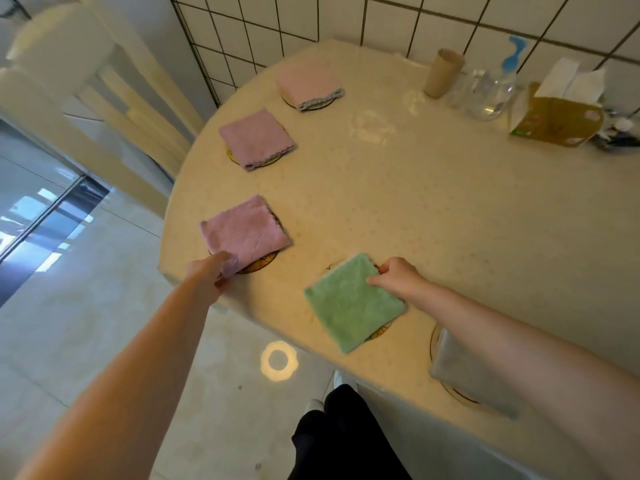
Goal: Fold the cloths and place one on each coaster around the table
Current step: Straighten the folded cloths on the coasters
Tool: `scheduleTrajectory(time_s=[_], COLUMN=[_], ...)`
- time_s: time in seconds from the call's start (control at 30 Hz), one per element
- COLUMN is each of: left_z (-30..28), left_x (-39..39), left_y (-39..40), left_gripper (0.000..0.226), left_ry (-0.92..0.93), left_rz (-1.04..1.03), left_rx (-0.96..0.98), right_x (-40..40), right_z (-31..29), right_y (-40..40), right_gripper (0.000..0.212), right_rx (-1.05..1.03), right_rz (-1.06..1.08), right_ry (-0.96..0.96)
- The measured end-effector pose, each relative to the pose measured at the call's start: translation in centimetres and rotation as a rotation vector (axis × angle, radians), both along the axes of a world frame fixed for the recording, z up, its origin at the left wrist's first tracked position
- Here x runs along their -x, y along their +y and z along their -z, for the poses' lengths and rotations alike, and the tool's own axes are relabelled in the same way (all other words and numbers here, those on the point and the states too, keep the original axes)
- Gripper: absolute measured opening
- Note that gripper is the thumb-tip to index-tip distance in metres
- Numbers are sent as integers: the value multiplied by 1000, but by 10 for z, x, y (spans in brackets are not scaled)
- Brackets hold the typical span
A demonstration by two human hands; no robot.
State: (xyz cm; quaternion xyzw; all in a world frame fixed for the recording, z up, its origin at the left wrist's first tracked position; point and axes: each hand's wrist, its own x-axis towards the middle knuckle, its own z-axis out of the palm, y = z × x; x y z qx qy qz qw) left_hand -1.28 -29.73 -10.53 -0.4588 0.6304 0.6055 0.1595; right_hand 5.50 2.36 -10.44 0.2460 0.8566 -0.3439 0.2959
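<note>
Five folded cloths lie on coasters round the cream round table (433,209). My left hand (207,270) pinches the near corner of a pink cloth (244,232) that covers a dark coaster (261,264). My right hand (398,275) grips the far right edge of a green cloth (353,303) on a yellow coaster (379,332). Two more pink cloths (256,138) (306,83) sit on coasters farther along the left rim. A grey cloth (471,374) lies on a coaster under my right forearm.
At the back right stand a cardboard tube (443,72), a clear spray bottle (491,93) and a tissue box (557,112). A cream chair (114,98) stands left of the table. A tiled wall runs behind. My legs show below the table edge.
</note>
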Motion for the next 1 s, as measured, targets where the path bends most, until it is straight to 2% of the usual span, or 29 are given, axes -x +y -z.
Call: scheduleTrajectory(time_s=[0.17, 0.33, 0.47, 0.57, 0.67, 0.73, 0.83, 1.0], left_z=[0, -1, -7, -15, -17, -15, -6, -5], left_x=[11, 15, 17, 24, 35, 42, 49, 54], left_y=[-6, -5, -7, -13, -18, -21, -27, -33], left_gripper=[31, 38, 26, 42, 41, 38, 39, 26], left_ry=[-24, 135, 211, 269, 261, 196, 77, 111], left_rz=[22, 4, 76, 191, 331, 435, 502, 478], left_rx=[-113, -117, -123, -210, -251, -127, 181, 250], right_x=[10, 6, -10, -22, -32, -40, -47, -45], right_z=[-1, -11, -6, -7, -4, 2, 6, 7], right_y=[-3, -2, 2, 3, 5, 4, 1, 0], right_gripper=[39, 33, 38, 36, 36, 34, 34, 39], right_rx=[175, 337, 499, 708, 887, 844, 699, 733], right_rz=[16, 53, 286, 514, 721, 720, 705, 777], right_ry=[-114, -133, -196, -197, -214, -258, -276, -243])
